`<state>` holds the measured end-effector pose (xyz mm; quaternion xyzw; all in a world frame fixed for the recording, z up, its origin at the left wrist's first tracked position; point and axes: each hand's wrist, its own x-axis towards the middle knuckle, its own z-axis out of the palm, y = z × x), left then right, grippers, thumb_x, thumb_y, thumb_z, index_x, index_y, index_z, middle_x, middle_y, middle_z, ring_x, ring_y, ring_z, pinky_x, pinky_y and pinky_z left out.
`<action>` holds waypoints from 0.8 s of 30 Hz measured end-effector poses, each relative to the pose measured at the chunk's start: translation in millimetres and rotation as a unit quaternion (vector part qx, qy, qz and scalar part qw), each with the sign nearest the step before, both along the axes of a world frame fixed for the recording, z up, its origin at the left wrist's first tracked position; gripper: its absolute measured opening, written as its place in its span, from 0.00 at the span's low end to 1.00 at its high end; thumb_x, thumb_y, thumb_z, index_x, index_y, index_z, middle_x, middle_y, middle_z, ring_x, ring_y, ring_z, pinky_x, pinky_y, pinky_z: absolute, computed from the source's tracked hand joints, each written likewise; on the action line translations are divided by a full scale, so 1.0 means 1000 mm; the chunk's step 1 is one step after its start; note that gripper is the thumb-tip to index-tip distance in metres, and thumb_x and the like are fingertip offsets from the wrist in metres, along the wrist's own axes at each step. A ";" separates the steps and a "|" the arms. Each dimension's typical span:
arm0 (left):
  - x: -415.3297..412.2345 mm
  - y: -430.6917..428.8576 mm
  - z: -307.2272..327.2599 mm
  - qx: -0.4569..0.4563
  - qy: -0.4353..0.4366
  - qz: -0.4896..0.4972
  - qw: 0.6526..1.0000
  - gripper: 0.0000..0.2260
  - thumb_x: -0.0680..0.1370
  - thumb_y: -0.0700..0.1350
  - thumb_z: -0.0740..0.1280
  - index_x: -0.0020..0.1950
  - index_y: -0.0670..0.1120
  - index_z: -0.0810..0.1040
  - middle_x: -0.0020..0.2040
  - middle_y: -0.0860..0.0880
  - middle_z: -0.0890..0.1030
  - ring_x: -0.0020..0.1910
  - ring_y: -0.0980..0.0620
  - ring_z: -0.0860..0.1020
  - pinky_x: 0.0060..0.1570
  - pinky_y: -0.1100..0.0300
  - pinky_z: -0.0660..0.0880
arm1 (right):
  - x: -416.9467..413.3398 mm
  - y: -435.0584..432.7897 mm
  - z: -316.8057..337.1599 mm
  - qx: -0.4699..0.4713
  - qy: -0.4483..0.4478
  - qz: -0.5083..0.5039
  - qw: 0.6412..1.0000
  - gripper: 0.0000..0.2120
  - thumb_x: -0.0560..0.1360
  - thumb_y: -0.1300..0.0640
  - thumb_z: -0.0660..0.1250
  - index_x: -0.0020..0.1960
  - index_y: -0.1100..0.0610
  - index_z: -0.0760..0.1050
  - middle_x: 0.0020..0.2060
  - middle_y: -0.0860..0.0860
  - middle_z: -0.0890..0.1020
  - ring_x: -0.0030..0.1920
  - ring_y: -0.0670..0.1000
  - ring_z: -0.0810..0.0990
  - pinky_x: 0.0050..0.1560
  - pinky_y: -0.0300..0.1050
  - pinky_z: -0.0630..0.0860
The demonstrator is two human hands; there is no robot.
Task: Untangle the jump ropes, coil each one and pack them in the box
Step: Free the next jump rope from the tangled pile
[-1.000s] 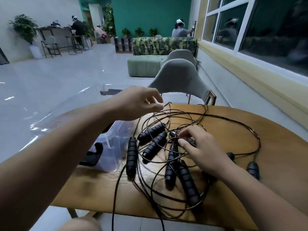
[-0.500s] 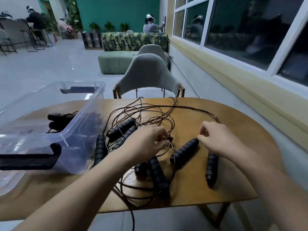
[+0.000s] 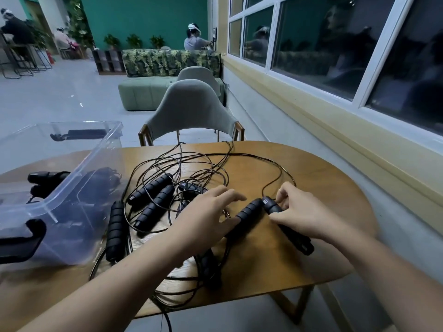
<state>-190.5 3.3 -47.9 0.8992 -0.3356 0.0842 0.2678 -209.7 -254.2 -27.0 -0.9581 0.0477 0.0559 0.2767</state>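
Note:
A tangle of thin black jump-rope cords (image 3: 191, 168) lies on the wooden table (image 3: 323, 183), with several black ribbed handles among them. My left hand (image 3: 206, 216) rests with spread fingers on the tangle, its fingertips touching one handle (image 3: 249, 212). My right hand (image 3: 302, 212) grips another handle (image 3: 273, 206) that lies right beside the first, its far end poking out past the wrist. A clear plastic box (image 3: 79, 178) stands at the left; a coiled rope with black handles (image 3: 45, 178) lies inside it.
A grey chair (image 3: 191, 109) stands at the table's far side. The wall with windows runs along the right. One cord hangs over the table's near edge (image 3: 167, 319). The box has black clip handles (image 3: 19, 238). People sit far off in the room.
My right hand has closed round a handle and brought it next to the other one. My left hand has opened and slid right to touch that neighbouring handle.

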 end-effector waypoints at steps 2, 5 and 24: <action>-0.002 -0.002 0.003 -0.013 -0.007 -0.005 1.000 0.28 0.78 0.48 0.75 0.76 0.62 0.70 0.70 0.62 0.70 0.64 0.60 0.73 0.61 0.64 0.71 | -0.010 0.003 0.007 0.040 -0.027 0.068 0.997 0.17 0.71 0.46 0.77 0.53 0.42 0.71 0.44 0.46 0.85 0.43 0.49 0.84 0.48 0.54 0.84; -0.002 -0.004 0.005 -0.029 -0.028 -0.025 0.999 0.33 0.75 0.43 0.75 0.77 0.61 0.69 0.78 0.61 0.66 0.75 0.58 0.68 0.72 0.57 0.69 | -0.026 0.015 0.019 0.112 -0.020 0.180 0.977 0.16 0.77 0.51 0.77 0.58 0.43 0.72 0.46 0.47 0.87 0.44 0.51 0.84 0.51 0.56 0.83; 0.005 0.026 0.035 -0.265 0.122 0.024 0.956 0.09 0.86 0.48 0.66 0.50 0.49 0.83 0.39 0.45 0.83 0.42 0.44 0.82 0.45 0.48 0.79 | -0.013 0.009 0.052 0.479 -0.174 0.070 0.858 0.22 0.75 0.57 0.72 0.68 0.59 0.76 0.50 0.62 0.87 0.43 0.55 0.81 0.43 0.50 0.78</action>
